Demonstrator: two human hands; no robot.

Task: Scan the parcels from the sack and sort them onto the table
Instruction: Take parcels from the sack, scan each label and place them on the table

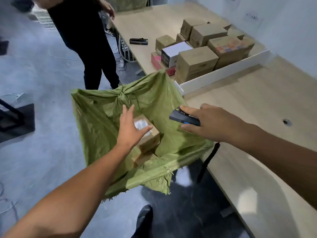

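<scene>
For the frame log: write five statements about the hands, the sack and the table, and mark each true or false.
1. The left hand grips a parcel. False: it is open, fingers spread over the parcel inside the sack.
2. The right hand holds a black scanner. True.
3. The boxes sit beyond the white divider. True.
4. The sack is blue. False: it is green.
5. A second scanner lies on the table, with no hand on it. True.
</scene>
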